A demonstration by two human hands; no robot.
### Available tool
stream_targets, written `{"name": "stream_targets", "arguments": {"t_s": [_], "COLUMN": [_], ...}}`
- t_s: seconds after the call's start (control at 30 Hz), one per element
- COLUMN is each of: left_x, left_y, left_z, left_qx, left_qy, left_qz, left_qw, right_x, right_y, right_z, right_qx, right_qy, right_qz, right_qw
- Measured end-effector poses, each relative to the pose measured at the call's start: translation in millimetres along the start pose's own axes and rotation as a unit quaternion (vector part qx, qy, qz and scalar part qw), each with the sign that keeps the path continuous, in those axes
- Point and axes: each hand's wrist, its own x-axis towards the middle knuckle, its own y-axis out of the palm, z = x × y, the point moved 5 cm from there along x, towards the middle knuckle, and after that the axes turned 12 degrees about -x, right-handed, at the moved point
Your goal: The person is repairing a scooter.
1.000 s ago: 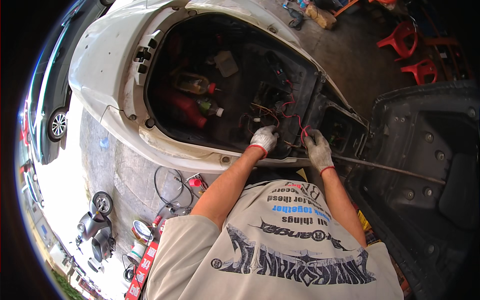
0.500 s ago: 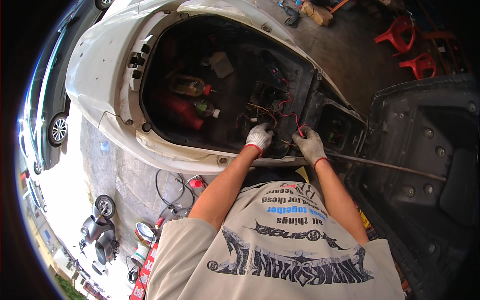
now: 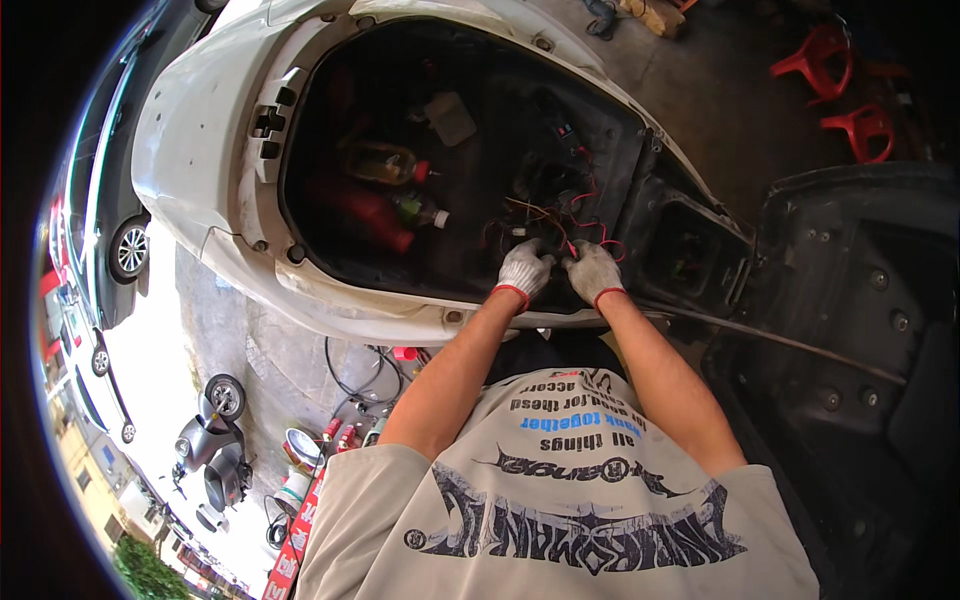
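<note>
My left hand (image 3: pixel 525 268), in a pale knit glove with a red cuff, is closed by the wire bundle (image 3: pixel 540 212) inside the white scooter's open seat bucket (image 3: pixel 450 260); what it holds is too small to make out. My right hand (image 3: pixel 592 270), gloved alike, is just right of it, pinching a small red probe (image 3: pixel 572 248) on a red lead. The lead loops toward a dark hand-held device (image 3: pixel 564 135) at the bucket's upper right. Bottles (image 3: pixel 385 163) and a translucent container (image 3: pixel 450 118) lie in the bucket's left and middle part.
The raised black seat (image 3: pixel 840 310), with a metal rod (image 3: pixel 760 335) running to it, stands at the right. Red chairs (image 3: pixel 808 65) are behind. A coiled hose (image 3: pixel 358 380) and small items lie on the ground below the bucket. A parked car (image 3: pixel 105 200) and a small scooter (image 3: pixel 215 450) are at the left.
My right hand has moved left with the red probe, from the bucket's right part to close beside my left hand. My left hand has shifted slightly, staying low among the wires.
</note>
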Motion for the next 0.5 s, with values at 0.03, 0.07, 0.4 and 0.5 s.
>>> {"name": "stream_targets", "arguments": {"t_s": [0.03,0.07,0.4,0.5], "left_x": [-1,-1,25,29], "left_y": [-1,-1,-62,-76], "left_z": [-2,-4,36,32], "left_qx": [-0.005,-0.01,-0.2,-0.13], "left_qy": [-0.009,-0.017,-0.046,-0.026], "left_qz": [0.008,0.015,-0.105,-0.127], "left_qw": [1.0,1.0,0.973,0.983], "right_x": [1,1,-1,-3], "right_y": [2,3,9,8], "right_z": [-2,-4,-14,-18], "right_qx": [0.002,0.0,0.043,0.03], "right_qy": [0.001,-0.006,0.012,0.014], "right_qz": [0.001,0.004,0.045,0.03], "right_qw": [1.0,1.0,0.998,0.999]}}
